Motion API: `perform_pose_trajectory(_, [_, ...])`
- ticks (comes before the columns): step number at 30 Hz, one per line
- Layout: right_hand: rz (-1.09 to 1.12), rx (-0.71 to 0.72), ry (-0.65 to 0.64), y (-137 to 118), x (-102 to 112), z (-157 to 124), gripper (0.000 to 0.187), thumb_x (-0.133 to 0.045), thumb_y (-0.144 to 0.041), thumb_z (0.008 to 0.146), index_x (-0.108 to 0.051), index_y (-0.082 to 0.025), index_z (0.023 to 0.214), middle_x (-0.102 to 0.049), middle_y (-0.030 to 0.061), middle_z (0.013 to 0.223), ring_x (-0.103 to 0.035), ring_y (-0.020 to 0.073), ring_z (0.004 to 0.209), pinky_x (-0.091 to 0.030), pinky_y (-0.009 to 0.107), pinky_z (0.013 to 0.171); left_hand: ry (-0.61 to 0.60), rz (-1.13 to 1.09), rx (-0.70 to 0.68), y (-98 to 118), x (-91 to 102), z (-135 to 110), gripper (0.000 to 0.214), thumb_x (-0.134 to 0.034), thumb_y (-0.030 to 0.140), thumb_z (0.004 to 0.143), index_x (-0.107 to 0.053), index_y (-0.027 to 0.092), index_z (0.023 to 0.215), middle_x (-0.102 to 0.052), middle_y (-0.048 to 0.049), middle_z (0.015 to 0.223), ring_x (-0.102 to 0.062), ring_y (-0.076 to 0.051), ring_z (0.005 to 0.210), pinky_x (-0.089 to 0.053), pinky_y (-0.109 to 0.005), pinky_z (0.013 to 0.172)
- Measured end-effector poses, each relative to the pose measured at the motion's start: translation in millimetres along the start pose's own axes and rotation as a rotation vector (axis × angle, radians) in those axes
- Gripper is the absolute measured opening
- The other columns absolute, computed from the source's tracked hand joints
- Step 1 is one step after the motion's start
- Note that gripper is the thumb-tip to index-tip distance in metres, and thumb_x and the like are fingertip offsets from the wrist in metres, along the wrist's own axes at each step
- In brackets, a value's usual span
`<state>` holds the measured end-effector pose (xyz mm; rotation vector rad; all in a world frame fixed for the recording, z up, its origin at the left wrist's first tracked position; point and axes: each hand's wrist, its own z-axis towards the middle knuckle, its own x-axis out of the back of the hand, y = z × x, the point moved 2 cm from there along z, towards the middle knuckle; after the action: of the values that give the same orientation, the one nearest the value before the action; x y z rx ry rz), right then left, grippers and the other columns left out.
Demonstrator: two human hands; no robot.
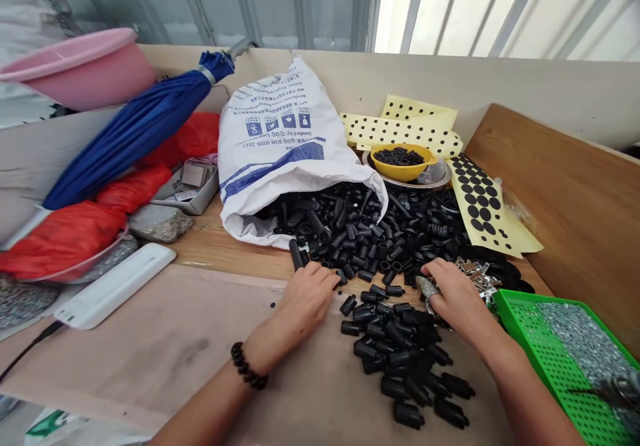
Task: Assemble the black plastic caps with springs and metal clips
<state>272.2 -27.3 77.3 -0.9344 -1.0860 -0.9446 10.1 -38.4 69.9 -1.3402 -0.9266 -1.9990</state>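
My left hand [310,296] is at the near edge of the heap of black plastic cylinders [363,249], fingers curled and their undersides hidden. A longer black tube [296,255] sticks up just beyond its knuckles; I cannot tell whether the hand grips it. My right hand [453,296] is on the heap's right side, thumb and forefinger apart, with a greyish wrap [429,289] round one digit. Silvery metal clips [483,276] lie beside it. Between my forearms is a loose group of black cylinders with narrow stub ends [397,333].
A white woven sack [285,133] lies open at the back, spilling black parts. A yellow bowl [404,163] of small black pieces and sheets of black dot stickers [480,203] stand behind. A green basket [530,359] is right; a white power bank [117,286] and blue umbrella [135,136] are left.
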Motion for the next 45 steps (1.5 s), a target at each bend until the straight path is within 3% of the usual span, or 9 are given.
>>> perform_pose_trajectory(4, [0.347,-0.04,-0.006,-7.6,10.9,-6.6,0.022,-0.039,-0.012,0.078,-0.054,-0.019,0.092,-0.063,0.0051,0.088,-0.058,0.0199,0.081,-0.044,0.03,0.069,-0.11,0.19,0.002,-6.5,-9.9,11.6,0.019,-0.046,0.004,0.081,-0.06,0.014,0.089,-0.059,-0.0084,0.09,-0.048,-0.025,0.086,-0.043,-0.037,0.072])
perform_pose_trajectory(11, [0.603,0.005,-0.001,-25.7,22.4,-15.2,0.021,-0.043,-0.014,0.08,-0.058,-0.021,0.092,-0.066,0.0024,0.089,-0.061,0.0181,0.08,-0.045,0.028,0.07,-0.072,0.104,0.035,-9.3,-7.5,14.9,0.013,-0.048,0.013,0.086,-0.061,0.012,0.089,-0.062,-0.0091,0.088,-0.052,-0.024,0.086,-0.043,-0.038,0.078])
perform_pose_trajectory(16, [0.861,-0.079,0.016,-42.4,28.8,-18.1,0.013,-0.047,-0.018,0.082,-0.053,-0.021,0.093,-0.065,0.0013,0.079,-0.062,0.0165,0.074,-0.046,0.025,0.065,0.023,-0.531,0.133,17.7,11.5,21.8,0.018,-0.052,0.02,0.086,-0.061,0.018,0.101,-0.064,-0.0028,0.093,-0.057,-0.016,0.082,-0.043,-0.025,0.073])
perform_pose_trajectory(20, [1.146,-0.031,0.116,-55.5,31.1,-19.3,0.012,-0.056,-0.018,0.08,-0.057,-0.022,0.091,-0.063,0.0038,0.098,-0.061,0.0167,0.09,-0.048,0.025,0.077,0.001,-0.871,0.187,42.7,11.5,25.1,0.015,-0.06,0.018,0.079,-0.065,0.018,0.094,-0.06,0.0021,0.074,-0.052,-0.011,0.066,-0.038,-0.02,0.06])
perform_pose_trajectory(24, [1.263,0.054,0.152,-62.7,22.5,-23.6,0.015,-0.059,-0.017,0.079,-0.06,-0.025,0.092,-0.056,0.0042,0.11,-0.056,0.0188,0.103,-0.046,0.028,0.086,0.022,-1.105,0.173,55.3,3.6,25.3,0.02,-0.062,0.015,0.076,-0.065,0.018,0.095,-0.059,0.0009,0.08,-0.05,-0.011,0.07,-0.038,-0.02,0.062])
perform_pose_trajectory(29, [1.175,0.111,0.143,-60.1,14.7,-30.5,0.024,-0.052,-0.016,0.083,-0.057,-0.028,0.104,-0.055,0.0039,0.114,-0.053,0.0197,0.108,-0.044,0.031,0.089,0.047,-1.218,0.177,60.8,-1.4,25.3,0.023,-0.064,0.017,0.073,-0.066,0.017,0.096,-0.056,0.0001,0.077,-0.048,-0.012,0.069,-0.038,-0.022,0.063])
perform_pose_trajectory(33, [0.922,0.097,0.169,-50.9,20.5,-36.6,0.028,-0.046,-0.016,0.085,-0.05,-0.025,0.112,-0.056,0.0051,0.109,-0.056,0.0186,0.096,-0.046,0.03,0.081,0.042,-1.211,0.175,61.4,-1.0,25.3,0.022,-0.063,0.02,0.075,-0.066,0.015,0.096,-0.058,-0.0023,0.081,-0.051,-0.014,0.071,-0.04,-0.023,0.063])
perform_pose_trajectory(40, [0.27,0.371,0.203,-55.5,35.5,-41.3,0.02,-0.035,-0.011,0.084,-0.053,-0.017,0.088,-0.057,0.0066,0.079,-0.05,0.0213,0.074,-0.038,0.034,0.065,0.046,-0.927,0.03,65.0,7.6,21.5,0.02,-0.063,0.013,0.078,-0.066,0.017,0.097,-0.06,-0.0013,0.084,-0.052,-0.012,0.071,-0.039,-0.021,0.063])
perform_pose_trajectory(45, [0.175,0.392,0.081,-60.1,36.3,-45.5,0.019,-0.035,-0.007,0.078,-0.05,-0.018,0.076,-0.05,0.0055,0.072,-0.042,0.0203,0.065,-0.03,0.032,0.059,-0.007,-0.764,-0.071,70.2,14.3,17.3,0.022,-0.059,0.012,0.082,-0.062,0.016,0.103,-0.064,-0.0036,0.092,-0.057,-0.014,0.083,-0.042,-0.023,0.074])
